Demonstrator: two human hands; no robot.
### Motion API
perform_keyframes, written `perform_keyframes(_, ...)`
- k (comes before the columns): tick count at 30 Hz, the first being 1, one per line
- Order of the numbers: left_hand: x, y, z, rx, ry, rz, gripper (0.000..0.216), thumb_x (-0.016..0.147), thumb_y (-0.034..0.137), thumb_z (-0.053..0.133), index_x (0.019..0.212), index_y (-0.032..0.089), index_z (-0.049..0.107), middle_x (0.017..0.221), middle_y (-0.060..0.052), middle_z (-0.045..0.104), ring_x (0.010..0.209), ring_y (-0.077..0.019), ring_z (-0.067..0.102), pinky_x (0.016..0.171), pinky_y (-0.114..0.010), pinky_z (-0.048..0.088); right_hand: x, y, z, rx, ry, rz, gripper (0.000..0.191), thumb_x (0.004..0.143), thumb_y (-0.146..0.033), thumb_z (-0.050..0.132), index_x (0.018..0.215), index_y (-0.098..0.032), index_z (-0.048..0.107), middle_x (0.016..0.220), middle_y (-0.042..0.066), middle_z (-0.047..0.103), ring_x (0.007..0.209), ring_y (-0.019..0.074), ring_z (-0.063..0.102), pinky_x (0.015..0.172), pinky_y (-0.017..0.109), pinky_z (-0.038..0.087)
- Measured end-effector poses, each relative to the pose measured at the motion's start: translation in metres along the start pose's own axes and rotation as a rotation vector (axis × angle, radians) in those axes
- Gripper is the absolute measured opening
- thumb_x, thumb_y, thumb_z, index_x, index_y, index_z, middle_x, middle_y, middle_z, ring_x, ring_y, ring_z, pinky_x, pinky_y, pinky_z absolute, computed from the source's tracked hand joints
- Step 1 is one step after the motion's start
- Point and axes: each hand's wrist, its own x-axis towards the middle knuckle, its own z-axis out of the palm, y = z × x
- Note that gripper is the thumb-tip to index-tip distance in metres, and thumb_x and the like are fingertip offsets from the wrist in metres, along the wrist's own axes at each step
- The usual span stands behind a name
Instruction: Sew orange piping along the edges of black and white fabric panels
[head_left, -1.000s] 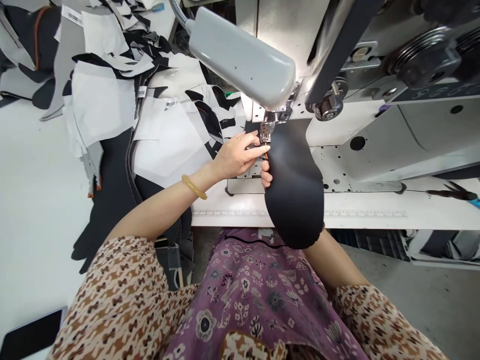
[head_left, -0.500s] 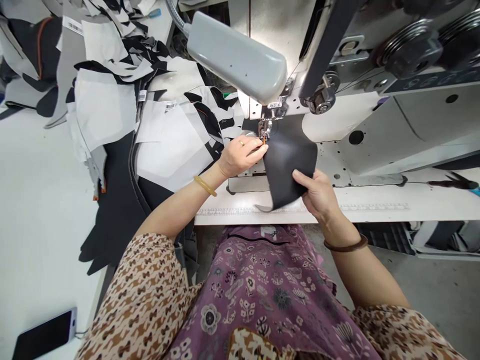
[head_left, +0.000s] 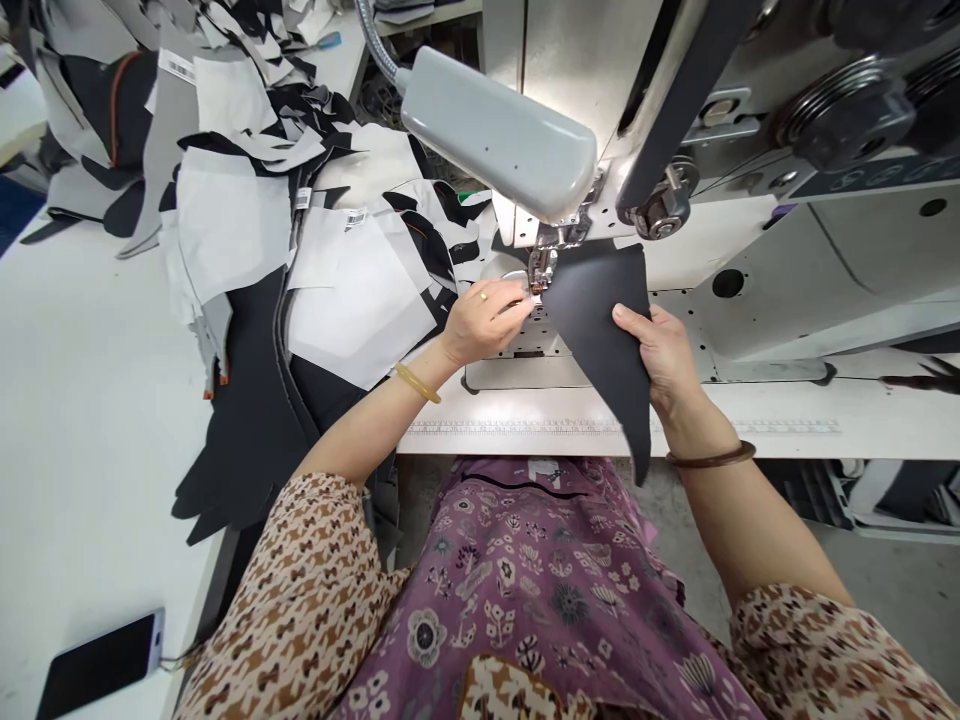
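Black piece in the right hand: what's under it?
The black piece overlaps the machine bed and ruler strip, which show on both sides. The right hand has its thumb on top; its other fingers go beneath, mostly hidden. Anything else directly underneath is covered.

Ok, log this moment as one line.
left hand: close beside silver metal presser foot | right hand: holding flexible black sheet piece, thumb on top | lower tip: past front edge of white table

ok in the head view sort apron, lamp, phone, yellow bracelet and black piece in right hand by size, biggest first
Apron
Lamp and black piece: too close to rank
Phone, slightly cropped
Yellow bracelet
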Motion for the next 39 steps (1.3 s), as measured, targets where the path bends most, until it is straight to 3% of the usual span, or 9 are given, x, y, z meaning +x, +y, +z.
perform_keyframes(2,-0.012,-0.001,0.002,-0.028,0.101,-0.142,0.023,0.084,0.013,0.040,0.098,0.022,0.055,0.095,-0.005,0.062,0.096,-0.0160,0.059,0.080,-0.033,0.050,0.005,0.000,0.000,-0.026,-0.004,-0.017,0.043,0.053,-0.040,0.076,0.084,-0.017,0.058,0.075,0.002,0.062,0.059,0.0123,0.057,0.049,0.025,0.050)
perform_keyframes(5,-0.031,-0.006,0.013,-0.084,0.171,-0.535,0.022,0.081,0.017,0.042,0.103,0.019,0.048,0.101,-0.008,0.056,0.100,-0.0171,0.055,0.084,-0.034,0.048,0.012,-0.003,0.001,-0.068,-0.013,-0.036,0.039,0.056,-0.038,0.073,0.085,-0.017,0.058,0.074,0.002,0.061,0.059,0.0127,0.057,0.049,0.026,0.050)
perform_keyframes(10,-0.044,-0.021,0.048,-0.179,0.042,-0.989,0.061,0.069,0.036,0.069,0.119,0.019,0.038,0.117,-0.013,0.051,0.101,-0.0205,0.054,0.082,-0.035,0.048,0.021,-0.012,0.000,-0.145,-0.037,-0.064,0.038,0.056,-0.038,0.072,0.085,-0.017,0.060,0.069,0.001,0.060,0.057,0.0121,0.055,0.050,0.026,0.050)
perform_keyframes(13,-0.038,-0.031,0.062,-0.168,-0.059,-1.155,0.052,0.074,0.034,0.067,0.118,0.018,0.043,0.112,-0.012,0.056,0.098,-0.0224,0.058,0.080,-0.037,0.048,0.025,-0.016,-0.002,-0.175,-0.043,-0.075,0.039,0.054,-0.038,0.074,0.083,-0.017,0.061,0.068,0.000,0.060,0.056,0.0107,0.054,0.048,0.024,0.048)
perform_keyframes(16,-0.029,-0.042,0.065,-0.155,-0.208,-1.183,0.031,0.081,0.031,0.059,0.108,0.017,0.053,0.104,-0.011,0.063,0.094,-0.0236,0.060,0.083,-0.039,0.048,0.027,-0.018,-0.003,-0.198,-0.016,-0.073,0.041,0.052,-0.039,0.075,0.083,-0.016,0.062,0.073,0.001,0.062,0.058,0.0115,0.055,0.049,0.024,0.049)
perform_keyframes(20,-0.021,-0.053,0.064,-0.146,-0.331,-1.251,0.028,0.083,0.031,0.056,0.105,0.014,0.058,0.100,-0.013,0.066,0.096,-0.0283,0.061,0.084,-0.043,0.047,0.030,-0.019,-0.003,-0.221,0.015,-0.078,0.042,0.051,-0.037,0.075,0.086,-0.018,0.064,0.079,0.004,0.064,0.061,0.0132,0.057,0.052,0.025,0.049)
perform_keyframes(30,-0.003,-0.076,0.068,-0.181,-0.134,-1.265,0.026,0.092,0.024,0.047,0.114,0.012,0.055,0.126,-0.013,0.046,0.100,-0.0177,0.055,0.087,-0.031,0.045,0.031,-0.017,-0.001,-0.304,0.102,-0.094,0.042,0.048,-0.033,0.076,0.085,-0.016,0.065,0.074,0.006,0.063,0.059,0.0134,0.058,0.056,0.025,0.051)
perform_keyframes(36,0.021,-0.109,0.061,-0.290,-0.203,-1.147,0.044,0.096,0.023,0.039,0.139,0.027,0.028,0.154,-0.005,0.004,0.113,-0.0180,0.043,0.092,-0.035,0.041,0.030,-0.011,-0.003,-0.376,0.154,-0.141,0.049,0.047,-0.038,0.076,0.086,-0.012,0.060,0.068,0.000,0.058,0.050,0.0072,0.049,0.051,0.023,0.050)
perform_keyframes(39,0.017,-0.112,0.053,-0.284,-0.210,-1.043,0.041,0.097,0.022,0.036,0.138,0.024,0.034,0.153,-0.004,0.014,0.119,-0.0216,0.041,0.094,-0.036,0.041,0.030,-0.008,-0.005,-0.382,0.153,-0.146,0.051,0.047,-0.038,0.076,0.089,-0.012,0.061,0.071,0.001,0.058,0.052,0.0063,0.048,0.051,0.021,0.047)
